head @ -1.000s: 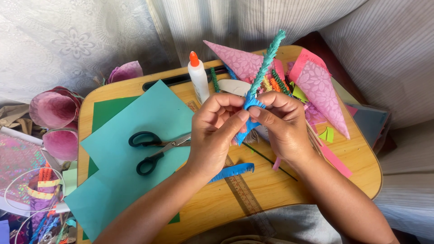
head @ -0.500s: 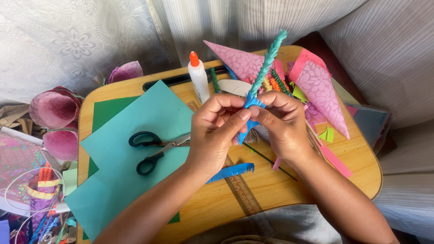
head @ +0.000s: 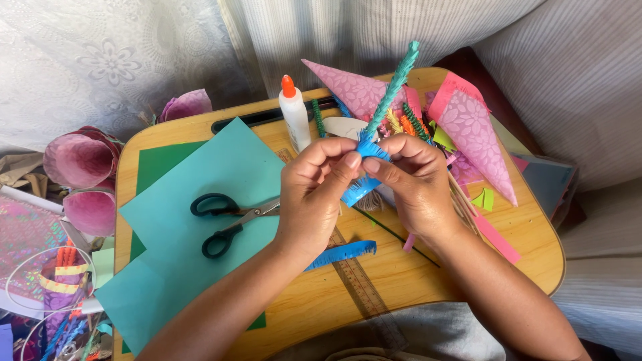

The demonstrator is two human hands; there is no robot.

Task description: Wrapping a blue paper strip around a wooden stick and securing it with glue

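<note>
- Hands come first: the left hand (head: 314,194) and the right hand (head: 418,184) meet over the wooden lap tray (head: 535,247), and both pinch the blue fringed paper strip (head: 361,170) at the foot of the teal wrapped stick (head: 391,90).
- Fingers on both hands are closed on that strip; its loose tail (head: 341,253) hangs down under the left wrist.
- Paper this thin could tear if the fingers pull too hard, and the wrap could slip loose if the pinch lets go.
- Ruler (head: 358,281) lies flat on the tray just under the hands.
- Scissors (head: 231,215) with black handles rest on the teal paper sheet (head: 200,174), left of the hands.
- Glue bottle (head: 294,113) stands upright farther back; a bump from the left hand could tip it.
- Pink paper cones (head: 478,137) and bits of colored scrap crowd the far right side, close to the stick's tip.
</note>
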